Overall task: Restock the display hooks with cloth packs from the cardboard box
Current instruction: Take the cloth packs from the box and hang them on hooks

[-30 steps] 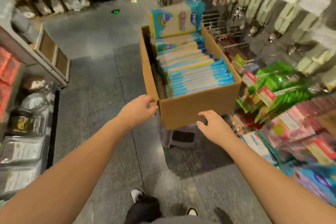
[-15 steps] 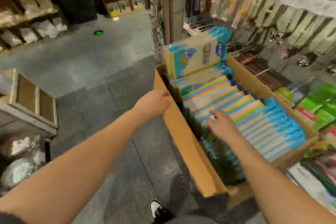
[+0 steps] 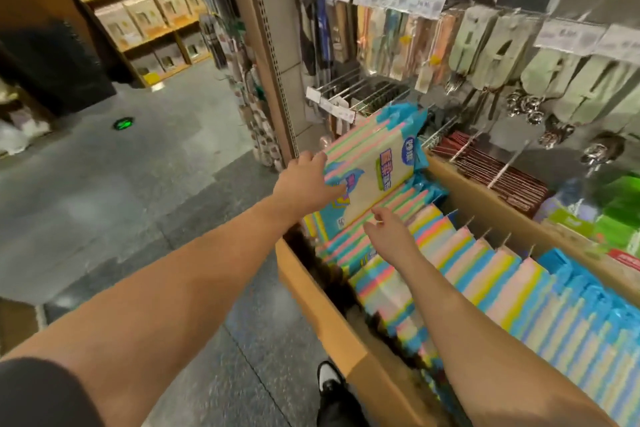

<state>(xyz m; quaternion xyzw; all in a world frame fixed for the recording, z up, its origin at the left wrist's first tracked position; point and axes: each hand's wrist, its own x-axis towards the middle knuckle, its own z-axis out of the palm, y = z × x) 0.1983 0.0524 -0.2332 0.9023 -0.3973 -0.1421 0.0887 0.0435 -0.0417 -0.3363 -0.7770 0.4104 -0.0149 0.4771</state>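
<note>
A cloth pack (image 3: 372, 163) is gripped at its left edge by the left hand (image 3: 304, 184), tilted, long axis running up-right, at the box's (image 3: 332, 319) far end. Its label print is blurred, unreadable. The right hand (image 3: 389, 236) is held relaxed, empty, just below it over the packed rows (image 3: 502, 291). Hook (image 3: 363, 97) tags are illegible.
</note>
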